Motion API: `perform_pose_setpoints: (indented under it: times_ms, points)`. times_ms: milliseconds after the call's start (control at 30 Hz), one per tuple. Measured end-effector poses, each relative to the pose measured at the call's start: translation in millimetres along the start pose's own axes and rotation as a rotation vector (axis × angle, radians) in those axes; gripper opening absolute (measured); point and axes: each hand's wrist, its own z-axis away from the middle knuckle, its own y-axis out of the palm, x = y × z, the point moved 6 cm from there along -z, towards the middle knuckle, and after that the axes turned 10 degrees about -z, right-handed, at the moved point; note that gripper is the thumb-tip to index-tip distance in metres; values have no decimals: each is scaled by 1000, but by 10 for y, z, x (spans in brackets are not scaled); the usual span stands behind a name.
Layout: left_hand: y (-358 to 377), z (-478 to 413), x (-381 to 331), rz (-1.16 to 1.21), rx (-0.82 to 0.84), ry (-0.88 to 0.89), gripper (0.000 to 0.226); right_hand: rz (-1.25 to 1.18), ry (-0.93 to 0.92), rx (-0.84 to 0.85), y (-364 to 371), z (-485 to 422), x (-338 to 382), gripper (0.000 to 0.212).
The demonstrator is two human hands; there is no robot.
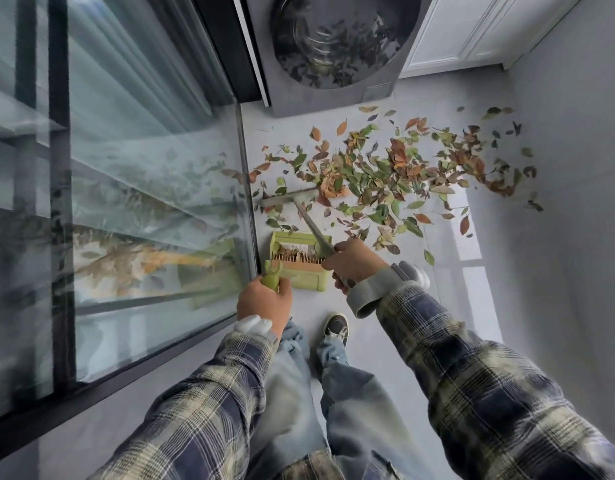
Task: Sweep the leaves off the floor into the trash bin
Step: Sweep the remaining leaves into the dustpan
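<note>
A wide scatter of green, orange and brown leaves (385,171) covers the pale floor ahead of me. My right hand (354,263) grips the grey broom handle (314,228), whose flat head (288,197) rests on the floor at the left edge of the leaf pile. My left hand (264,301) grips the green handle of the green dustpan (300,261), which stands on the floor near my feet. A few leaves lie inside the pan by its comb teeth. No trash bin is in view.
A glass sliding door (143,188) with a dark frame runs along the left. A grey front-loading washing machine (333,53) stands ahead, white cabinet doors (472,32) to its right. A grey wall (576,168) bounds the right side. My shoe (336,329) is behind the dustpan.
</note>
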Motion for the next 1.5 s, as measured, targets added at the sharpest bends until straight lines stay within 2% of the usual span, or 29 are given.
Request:
perform_pose_setpoints:
  times_ms: [100, 233, 333, 367, 433, 500, 567, 700, 933, 1000, 1100, 1200, 1400, 1500]
  points:
    - [17, -16, -31, -7, 14, -1, 34, 87, -38, -1, 25, -9, 85, 18]
    - [25, -58, 2, -16, 21, 1, 36, 330, -64, -88, 23, -42, 163, 25]
    - [25, -89, 37, -6, 13, -4, 38, 426, -118, -45, -33, -15, 88, 34]
    - [28, -86, 29, 0, 14, 5, 39, 467, -135, -39, -76, 32, 56, 31]
    - [27, -104, 40, 6, 10, 12, 40, 521, -140, -71, -195, 68, -8, 11]
    - [15, -97, 44, -5, 12, 21, 41, 561, -122, -150, -311, 113, -49, 17]
    - [13, -84, 47, -12, 16, 29, 41, 592, -134, -215, -405, 145, -73, 13]
    - [24, -46, 61, 20, 39, 11, 40, 609, -141, -215, -517, 244, -50, 18]
    - [-37, -91, 39, 82, 36, 1, 39, 259, -36, -100, -692, 269, 105, 33]
    - [-48, -148, -15, 73, 32, 6, 38, 157, -15, -62, -642, 243, 140, 29]
    - [-66, -241, -113, 39, 27, 29, 38, -32, 67, -31, -518, 111, 163, 6]
    - [-70, -330, -196, 23, 42, 59, 37, -178, 62, -32, -403, -49, 215, 12]
    - [-134, -522, -374, 20, 24, 105, 35, -234, -73, 1, -261, -228, 293, 23]
    - [-114, -593, -427, 15, 7, 112, 39, -223, -55, 52, -202, -225, 317, 31]
